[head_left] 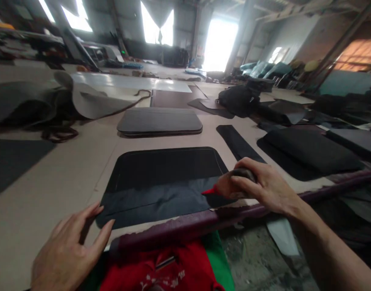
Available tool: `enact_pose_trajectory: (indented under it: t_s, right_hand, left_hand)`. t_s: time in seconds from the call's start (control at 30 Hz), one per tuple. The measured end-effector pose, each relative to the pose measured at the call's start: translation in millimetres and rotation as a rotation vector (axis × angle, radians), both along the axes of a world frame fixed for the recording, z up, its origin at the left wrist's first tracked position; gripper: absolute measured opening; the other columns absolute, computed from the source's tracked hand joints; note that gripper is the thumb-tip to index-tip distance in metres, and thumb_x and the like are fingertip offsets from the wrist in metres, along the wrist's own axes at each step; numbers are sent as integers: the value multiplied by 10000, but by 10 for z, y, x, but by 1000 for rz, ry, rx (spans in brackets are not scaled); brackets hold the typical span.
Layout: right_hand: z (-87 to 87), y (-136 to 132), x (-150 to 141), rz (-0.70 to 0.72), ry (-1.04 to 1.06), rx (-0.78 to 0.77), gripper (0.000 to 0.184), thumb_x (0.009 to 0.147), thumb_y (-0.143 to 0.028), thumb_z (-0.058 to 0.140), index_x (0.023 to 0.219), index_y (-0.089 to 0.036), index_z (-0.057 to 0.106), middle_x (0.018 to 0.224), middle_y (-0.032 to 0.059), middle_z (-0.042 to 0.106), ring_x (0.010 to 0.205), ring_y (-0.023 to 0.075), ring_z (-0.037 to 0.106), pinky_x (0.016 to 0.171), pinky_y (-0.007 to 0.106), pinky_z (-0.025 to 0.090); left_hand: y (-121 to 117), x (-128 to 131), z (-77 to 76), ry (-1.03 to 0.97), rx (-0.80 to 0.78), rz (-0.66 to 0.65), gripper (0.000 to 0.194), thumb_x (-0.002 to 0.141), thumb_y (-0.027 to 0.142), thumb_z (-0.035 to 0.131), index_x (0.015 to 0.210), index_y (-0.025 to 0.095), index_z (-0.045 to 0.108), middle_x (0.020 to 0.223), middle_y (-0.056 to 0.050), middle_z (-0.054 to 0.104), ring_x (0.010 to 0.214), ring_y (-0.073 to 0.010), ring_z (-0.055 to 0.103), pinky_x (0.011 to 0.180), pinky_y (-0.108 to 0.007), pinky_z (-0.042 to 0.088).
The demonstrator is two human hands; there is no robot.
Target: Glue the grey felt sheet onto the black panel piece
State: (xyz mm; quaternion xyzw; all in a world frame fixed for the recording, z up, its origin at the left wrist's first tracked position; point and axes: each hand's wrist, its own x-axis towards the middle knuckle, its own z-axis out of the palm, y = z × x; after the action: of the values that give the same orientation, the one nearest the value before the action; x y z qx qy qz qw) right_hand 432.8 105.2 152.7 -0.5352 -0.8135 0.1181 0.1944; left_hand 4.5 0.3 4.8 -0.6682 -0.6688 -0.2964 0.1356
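A dark panel with rounded corners (pixel 161 169) lies flat on the table in front of me, with a dark fabric sheet (pixel 161 200) over its near half. My left hand (pixel 70 250) rests open at the panel's near left corner, fingers spread on the table and touching the fabric edge. My right hand (pixel 258 186) is closed around a dark-handled tool with a red tip (pixel 211 190), which touches the fabric at the panel's right side.
A stack of similar dark panels (pixel 159 121) lies further back. A black strip (pixel 238 143) and a black cushion (pixel 309 149) are to the right. Grey sheets (pixel 91 101) and a cord lie at left. The table's purple edge (pixel 203 222) runs near me.
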Motion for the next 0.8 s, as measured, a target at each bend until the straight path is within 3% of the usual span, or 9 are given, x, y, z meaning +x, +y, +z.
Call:
enact_pose_trajectory:
  t_s: [0.3, 0.8]
  right_hand:
    - [28, 144, -489, 165, 46, -11, 166, 893, -362, 579, 862, -199, 588, 790, -19, 595, 722, 150, 532, 644, 278, 321]
    - [-122, 189, -1393, 398, 130, -29, 114, 871, -304, 590, 898, -196, 565, 836, -2, 605, 741, 158, 527, 649, 280, 296]
  left_hand:
    - [-22, 44, 51, 49, 39, 14, 586, 957, 676, 368, 1212, 184, 558, 1064, -74, 666, 962, -278, 632, 858, -403, 486]
    - [-58, 146, 99, 3, 2, 18, 374, 967, 398, 556, 1270, 183, 521, 1110, -61, 648, 1047, -242, 603, 937, -353, 480]
